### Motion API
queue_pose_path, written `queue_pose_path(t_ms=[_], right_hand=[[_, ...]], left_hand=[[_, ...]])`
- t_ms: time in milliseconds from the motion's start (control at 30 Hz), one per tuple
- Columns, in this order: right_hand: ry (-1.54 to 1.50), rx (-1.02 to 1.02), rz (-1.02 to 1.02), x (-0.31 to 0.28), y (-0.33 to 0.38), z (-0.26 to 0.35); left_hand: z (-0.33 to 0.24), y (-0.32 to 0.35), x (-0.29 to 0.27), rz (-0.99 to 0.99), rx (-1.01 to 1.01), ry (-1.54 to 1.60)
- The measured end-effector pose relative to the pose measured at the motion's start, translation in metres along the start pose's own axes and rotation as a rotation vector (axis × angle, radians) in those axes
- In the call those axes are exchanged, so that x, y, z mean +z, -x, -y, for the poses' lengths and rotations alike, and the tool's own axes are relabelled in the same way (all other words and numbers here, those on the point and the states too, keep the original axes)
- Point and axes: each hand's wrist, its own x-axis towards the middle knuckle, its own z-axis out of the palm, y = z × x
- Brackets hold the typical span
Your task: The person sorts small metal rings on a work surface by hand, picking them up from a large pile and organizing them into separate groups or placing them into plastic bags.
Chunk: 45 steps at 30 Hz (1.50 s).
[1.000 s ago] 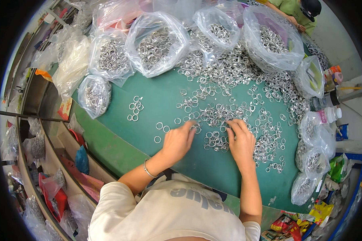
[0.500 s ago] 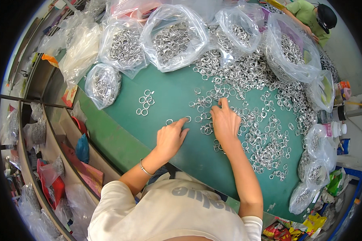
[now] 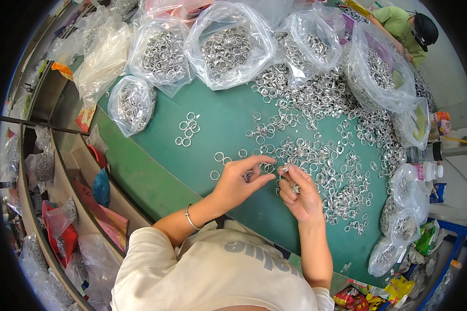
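My left hand [image 3: 237,182] is curled above the green table, with silver rings [image 3: 248,175] showing in its palm and its thumb and forefinger apart. Facing it, my right hand [image 3: 303,194] is turned palm up; it pinches a ring [image 3: 285,168] at its fingertips and has more rings [image 3: 295,188] tucked in its curled fingers. A loose spread of rings [image 3: 342,181] lies beyond and to the right of that hand. Left of my left hand lie a few single rings [image 3: 215,175], and farther off sits a small separate group of rings [image 3: 187,129].
Clear plastic bags of rings [image 3: 225,52] line the table's far edge, beside a large heap of rings [image 3: 321,93]. Smaller filled bags [image 3: 404,225] hang along the right edge. Shelving with bags [image 3: 57,207] stands at left. A co-worker in green [image 3: 399,26] is at the far right.
Both hands have come off the tabletop and drawn toward me. My right hand has turned palm up, showing rings in it. My left hand has turned too, and another single ring shows beside it.
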Motion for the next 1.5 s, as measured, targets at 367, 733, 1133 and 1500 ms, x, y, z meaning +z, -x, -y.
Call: queue_pose_path(t_ms=[367,733,1133,1500], right_hand=[[0.097,-0.085,0.035,0.001,0.013,-0.014],[0.336,-0.249,-0.076,-0.002,0.026,-0.028],[0.481,-0.234,-0.074,-0.009,0.026,-0.04],[0.499,-0.274,-0.173,-0.02,0.021,-0.059]], left_hand=[[-0.009,0.005,0.011,-0.018,-0.014,0.111],[0.033,0.027,-0.062,-0.436,-0.212,-0.098],[0.091,0.034,-0.223,-1.429,0.109,-0.264],[0.168,-0.037,-0.382,-1.254,-0.306,-0.637]])
